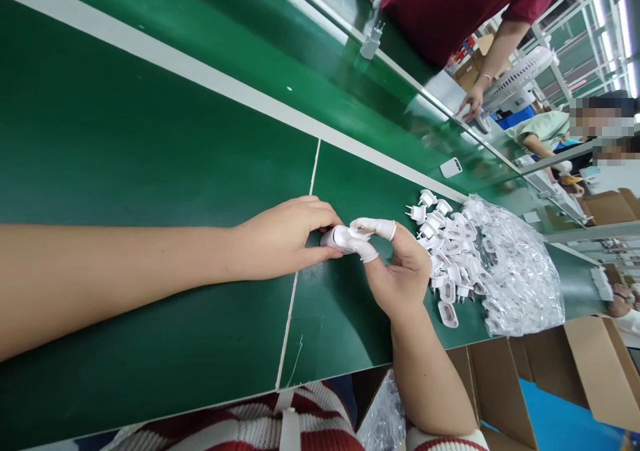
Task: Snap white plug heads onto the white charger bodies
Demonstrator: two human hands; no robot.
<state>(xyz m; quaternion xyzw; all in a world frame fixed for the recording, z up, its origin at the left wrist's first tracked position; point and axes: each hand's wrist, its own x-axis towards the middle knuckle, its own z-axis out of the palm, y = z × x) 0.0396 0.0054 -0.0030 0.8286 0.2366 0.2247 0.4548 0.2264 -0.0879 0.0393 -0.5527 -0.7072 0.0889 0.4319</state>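
Note:
A small white plastic piece is between my hands, just over the green table. My left hand pinches its left end between thumb and fingers. On its right end, my right hand closes its thumb and forefinger, both in white finger covers. The fingers partly hide the piece. To the right of my right hand lies a loose pile of white plug parts, some with pins showing. A clear plastic bag filled with more white parts touches the pile.
A white part and a white plug lie farther back on the green surface. Across the table stands a person in a red shirt. Open cardboard boxes stand below the table edge at right. A white strip crosses the table.

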